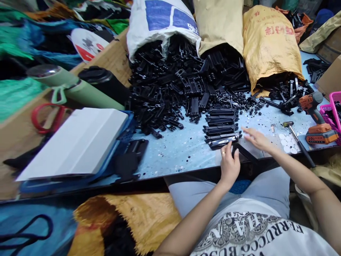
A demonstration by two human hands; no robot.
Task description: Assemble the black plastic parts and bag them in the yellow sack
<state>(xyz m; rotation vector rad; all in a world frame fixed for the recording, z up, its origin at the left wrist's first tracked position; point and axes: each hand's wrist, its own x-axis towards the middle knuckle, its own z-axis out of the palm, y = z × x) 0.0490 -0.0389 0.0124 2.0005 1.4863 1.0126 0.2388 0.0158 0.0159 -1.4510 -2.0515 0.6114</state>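
A row of long black plastic parts (pixel 221 129) lies side by side on the blue tabletop in front of me. My left hand (pixel 229 165) is at the near end of this row, with its fingertips by the closest part. Between its thumb and index finger is the end of a dark flat bar (pixel 247 153), which slants down to the right towards the table edge. My right hand (pixel 257 139) is just right of the row, palm down, fingers stretched out and holding nothing. Small black pieces and screws (pixel 239 101) are heaped beyond the row.
Three sacks, white (pixel 162 21), tan (pixel 220 25) and yellow (pixel 271 42), spill black parts (pixel 165 89) at the back. A cordless drill (pixel 317 117), hammer (pixel 299 142) and pink basket (pixel 336 110) are right. Left are a white box (pixel 77 142), red-handled scissors (pixel 48 119) and green bottle (pixel 87 92).
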